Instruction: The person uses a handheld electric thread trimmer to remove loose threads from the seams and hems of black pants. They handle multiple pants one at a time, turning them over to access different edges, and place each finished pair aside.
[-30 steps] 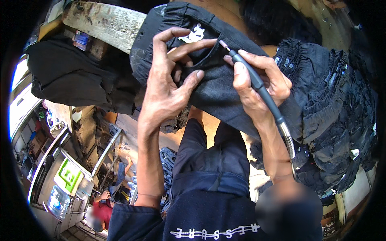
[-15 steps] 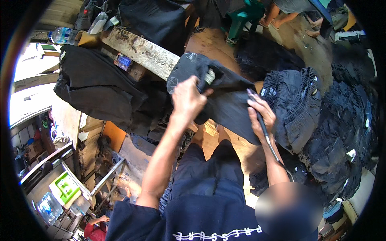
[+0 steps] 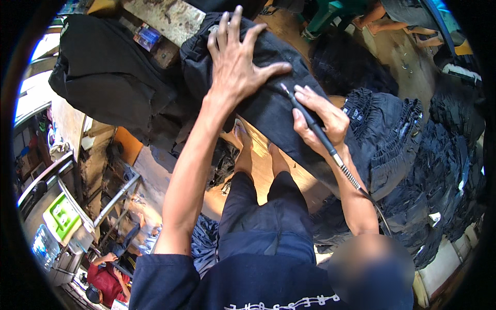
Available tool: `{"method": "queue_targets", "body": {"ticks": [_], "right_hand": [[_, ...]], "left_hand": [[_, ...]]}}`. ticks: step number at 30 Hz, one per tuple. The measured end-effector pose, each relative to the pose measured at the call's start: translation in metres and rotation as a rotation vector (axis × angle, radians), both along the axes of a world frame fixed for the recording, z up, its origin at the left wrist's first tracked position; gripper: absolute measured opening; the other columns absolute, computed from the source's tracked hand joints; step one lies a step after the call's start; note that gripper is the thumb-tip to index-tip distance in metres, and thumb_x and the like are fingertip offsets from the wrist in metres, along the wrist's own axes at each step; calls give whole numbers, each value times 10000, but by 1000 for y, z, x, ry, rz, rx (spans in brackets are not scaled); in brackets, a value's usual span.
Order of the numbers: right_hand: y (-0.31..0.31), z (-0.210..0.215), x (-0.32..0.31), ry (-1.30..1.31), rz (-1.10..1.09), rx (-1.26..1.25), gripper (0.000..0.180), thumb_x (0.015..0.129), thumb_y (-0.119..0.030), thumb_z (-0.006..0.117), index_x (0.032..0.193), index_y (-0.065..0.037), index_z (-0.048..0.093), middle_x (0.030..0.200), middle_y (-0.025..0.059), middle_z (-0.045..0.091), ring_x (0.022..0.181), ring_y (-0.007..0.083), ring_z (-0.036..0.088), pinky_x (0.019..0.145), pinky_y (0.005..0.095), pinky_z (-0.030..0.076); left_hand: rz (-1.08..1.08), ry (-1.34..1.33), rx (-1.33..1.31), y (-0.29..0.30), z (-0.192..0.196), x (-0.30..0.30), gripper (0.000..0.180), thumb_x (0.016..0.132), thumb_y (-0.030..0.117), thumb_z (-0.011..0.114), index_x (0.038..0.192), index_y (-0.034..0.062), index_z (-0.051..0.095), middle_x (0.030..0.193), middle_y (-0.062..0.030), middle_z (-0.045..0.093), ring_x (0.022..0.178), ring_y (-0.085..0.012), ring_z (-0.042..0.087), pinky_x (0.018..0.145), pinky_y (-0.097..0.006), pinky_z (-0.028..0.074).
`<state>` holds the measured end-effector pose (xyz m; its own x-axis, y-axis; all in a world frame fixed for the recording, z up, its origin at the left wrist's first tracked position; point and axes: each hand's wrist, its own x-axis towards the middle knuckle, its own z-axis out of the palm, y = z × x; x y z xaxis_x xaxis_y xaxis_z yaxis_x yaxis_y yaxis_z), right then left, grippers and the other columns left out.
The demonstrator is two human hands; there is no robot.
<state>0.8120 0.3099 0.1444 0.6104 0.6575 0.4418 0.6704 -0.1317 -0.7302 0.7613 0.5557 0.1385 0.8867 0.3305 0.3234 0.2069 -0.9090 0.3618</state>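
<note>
Black trousers (image 3: 268, 111) with a gathered waist lie over the end of a pale plank and stretch toward my right side. My left hand (image 3: 235, 62) is spread flat on their upper part, thumb pointing right, holding nothing. In my right hand (image 3: 328, 121) is a black pen-shaped corded tool (image 3: 313, 124) with a thin metal tip and a spring sleeve where its cord begins. The tip points up and left, close to the cloth near my left thumb. I cannot tell whether it touches.
A stack of black elastic-waist garments (image 3: 382, 124) sits to the right, beside a large dark cloth heap (image 3: 439, 170). More black cloth (image 3: 111, 77) hangs at left by the worn plank (image 3: 168, 18). A person in red (image 3: 106, 279) is at lower left; another person's legs (image 3: 374, 20) show at far right.
My left hand has gone from gripping the cloth to lying spread on it. My right hand with the tool has moved left over the trousers. The view has shifted.
</note>
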Motion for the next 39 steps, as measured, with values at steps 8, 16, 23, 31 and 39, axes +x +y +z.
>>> {"method": "queue_targets", "body": {"ticks": [8,16,23,31,39], "right_hand": [[27,-1,16,-71,72,-14,277,821,22,807,1091,87,806,1093,240,827,1100,369,818,1068,475,626],[20,-6,16,-35,37,-40,316,774,-24,857,1078,58,832,1051,223,833,1060,367,828,1031,477,648],[16,0,13,-2,54,-37,276,791,38,765,1058,99,801,1067,260,824,1090,389,819,1053,495,632],[11,-4,15,19,20,16,262,732,33,794,989,81,810,943,208,823,1009,355,840,1007,488,657],[11,-3,15,17,-6,-10,232,740,39,789,967,76,808,942,208,826,1008,354,841,1010,482,653]], "left_hand": [[85,80,-144,12,-4,14,940,671,682,957,1384,123,705,1721,-238,386,1619,-433,301,1317,-592,229],[78,31,-108,11,-6,17,912,666,667,967,1345,114,712,1694,-237,426,1612,-436,313,1317,-597,227],[90,44,-48,10,-10,16,921,663,668,971,1344,104,714,1688,-237,437,1610,-430,319,1320,-590,228],[105,67,-53,7,-5,20,928,666,680,965,1347,102,714,1671,-251,455,1607,-430,323,1325,-585,226],[97,82,-51,7,-2,21,933,672,693,956,1348,98,711,1669,-252,455,1608,-429,322,1325,-585,221]]}}
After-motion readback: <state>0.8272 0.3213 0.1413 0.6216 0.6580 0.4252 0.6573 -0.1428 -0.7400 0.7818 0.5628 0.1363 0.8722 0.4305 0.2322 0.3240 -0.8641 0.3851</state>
